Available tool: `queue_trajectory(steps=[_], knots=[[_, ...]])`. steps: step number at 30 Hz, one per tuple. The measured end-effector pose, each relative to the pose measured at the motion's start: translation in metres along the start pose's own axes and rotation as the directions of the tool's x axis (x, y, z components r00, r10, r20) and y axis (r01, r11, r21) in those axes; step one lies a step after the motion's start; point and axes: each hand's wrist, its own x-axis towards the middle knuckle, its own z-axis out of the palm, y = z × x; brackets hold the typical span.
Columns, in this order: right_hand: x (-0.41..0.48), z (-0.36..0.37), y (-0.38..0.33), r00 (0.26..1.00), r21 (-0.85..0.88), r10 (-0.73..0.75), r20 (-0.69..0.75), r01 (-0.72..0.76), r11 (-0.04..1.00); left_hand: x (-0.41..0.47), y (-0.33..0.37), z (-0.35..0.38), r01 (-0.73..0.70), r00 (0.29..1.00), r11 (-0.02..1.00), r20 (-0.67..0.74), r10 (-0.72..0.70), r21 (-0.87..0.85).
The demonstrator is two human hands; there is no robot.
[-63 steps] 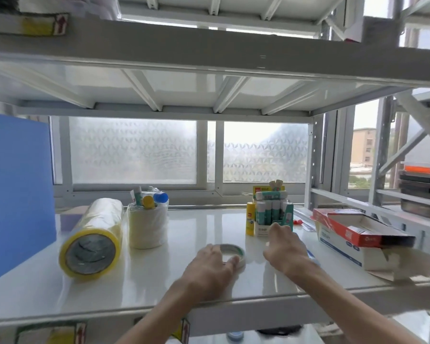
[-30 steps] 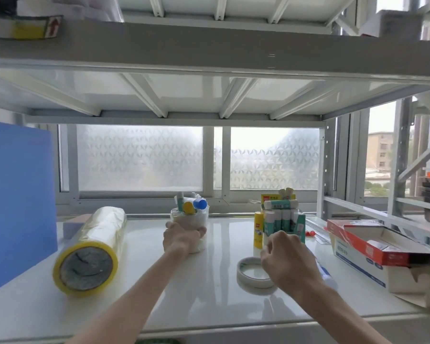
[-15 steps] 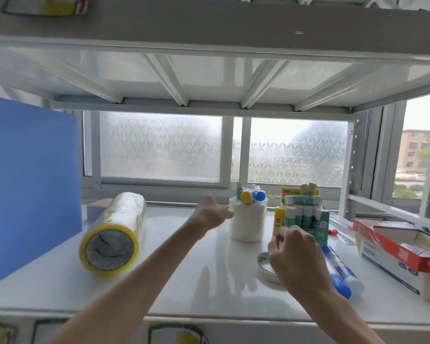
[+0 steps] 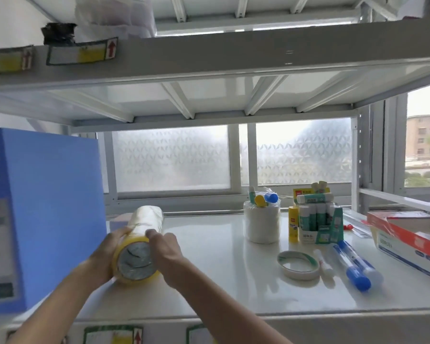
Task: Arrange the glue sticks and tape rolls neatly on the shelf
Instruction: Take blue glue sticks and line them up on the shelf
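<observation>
**Both hands on the yellow roll**

Left hand [image 4: 104, 254] and right hand [image 4: 168, 252] clasp the near end of the long yellow roll [image 4: 139, 247], one on each side, fingers curled round its rim. It lies on its side on the shelf [image 4: 209, 281], its round end facing me, just beside the blue file box [image 4: 45, 219] at the left.

I count one flat tape roll [image 4: 298, 264] lying to my right, well apart from my hands. Beside it lie three tubes: a thin white one [image 4: 323, 263] touching the tape's edge, and two clear ones with blue caps [image 4: 353, 265] side by side.

Farther back stands a white stack of rolls [image 4: 261, 225] with three or so sticks poking out of its top. Just right of it stands one yellow glue stick [image 4: 293, 224], next to a carton of glue sticks [image 4: 319, 225] with one more stick laid across the top; those inside are too crowded to count.

At the far right sits one open red and white box [image 4: 407, 235].
</observation>
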Motion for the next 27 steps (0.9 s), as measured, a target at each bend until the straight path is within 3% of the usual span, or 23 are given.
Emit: queue_trajectory(steps=[3,16,27], knots=[[0.000,-0.010,0.006,0.998,-0.067,-0.029,-0.059,0.025,0.997,0.003,-0.003,0.009,-0.018,1.000,0.999,-0.002,0.018,-0.033],[-0.040,-0.119,0.021,0.948,-0.116,-0.129,-0.292,0.098,0.988,0.015,-0.017,0.115,0.007,0.973,0.999,0.232,0.000,-0.031],[-0.059,-0.178,0.022,0.935,-0.127,-0.154,-0.321,0.119,0.985,0.001,-0.017,0.178,-0.014,0.953,1.000,0.303,0.005,0.027]])
